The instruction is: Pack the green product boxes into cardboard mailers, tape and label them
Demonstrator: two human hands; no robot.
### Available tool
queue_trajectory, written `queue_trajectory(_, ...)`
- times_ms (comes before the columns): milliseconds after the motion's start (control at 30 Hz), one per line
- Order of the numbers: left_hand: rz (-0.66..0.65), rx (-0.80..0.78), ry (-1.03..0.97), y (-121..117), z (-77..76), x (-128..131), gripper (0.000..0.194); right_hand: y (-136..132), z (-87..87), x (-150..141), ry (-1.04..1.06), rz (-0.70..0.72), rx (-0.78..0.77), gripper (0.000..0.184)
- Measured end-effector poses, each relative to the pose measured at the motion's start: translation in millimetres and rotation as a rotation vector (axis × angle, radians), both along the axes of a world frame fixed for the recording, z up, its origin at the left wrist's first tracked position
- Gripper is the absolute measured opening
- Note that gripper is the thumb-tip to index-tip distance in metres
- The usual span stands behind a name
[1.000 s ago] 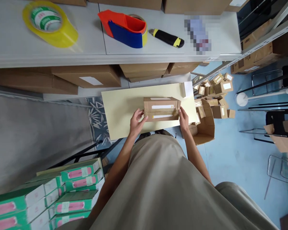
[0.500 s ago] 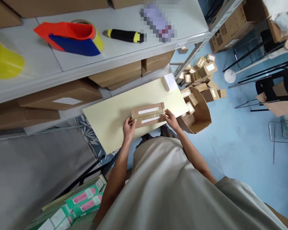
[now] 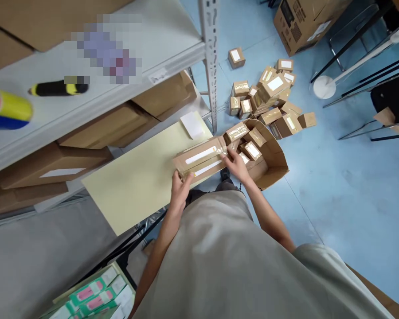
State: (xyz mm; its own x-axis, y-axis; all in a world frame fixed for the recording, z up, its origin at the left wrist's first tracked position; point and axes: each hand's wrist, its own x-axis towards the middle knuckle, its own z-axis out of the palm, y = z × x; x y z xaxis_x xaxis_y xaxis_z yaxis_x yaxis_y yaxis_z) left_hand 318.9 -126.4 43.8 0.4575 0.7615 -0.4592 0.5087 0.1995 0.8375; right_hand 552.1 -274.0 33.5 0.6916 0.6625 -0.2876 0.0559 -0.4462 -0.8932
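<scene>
A long brown cardboard box [image 3: 202, 160] with two white label strips and clear tape is held in front of my body. My left hand [image 3: 180, 190] is closed on its near left corner, thumb on the upper face. At the right end my right hand [image 3: 236, 166] grips it, fingers over the taped edge. The box is tilted above the right part of a pale yellow tabletop [image 3: 126, 192]. Close behind it on that tabletop is a white paper stack or small box [image 3: 192, 125]; which one I cannot tell.
An open carton [image 3: 277, 157] with several small taped boxes stands right of the table. Beyond it, more small boxes [image 3: 272, 88] are piled on the blue floor. A shelf [image 3: 173, 40] holds a utility knife [image 3: 60, 87] and a tape dispenser [image 3: 9, 108]. Green-and-pink packages [image 3: 89, 292] lie lower left.
My view has swung rightward. Both hands have lifted the box from the tabletop and tilted it, carrying it toward the open carton side.
</scene>
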Motion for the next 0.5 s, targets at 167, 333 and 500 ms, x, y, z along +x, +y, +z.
queue_trajectory(167, -0.151, -0.351, -0.134, -85, 10.3, 109, 0.048, -108, -3.0, 94, -0.12, -0.234, -0.15, 0.082)
queue_trajectory(333, -0.298, -0.598, -0.066, -136, -22.4, 179, 0.049, -195, -30.0, 143, -0.165, -0.377, -0.344, 0.076)
queue_trajectory(500, -0.347, -0.65, 0.107, -155, -60.8, 231, 0.037, -221, -77.1, 184, -0.157, -0.351, -0.411, 0.068)
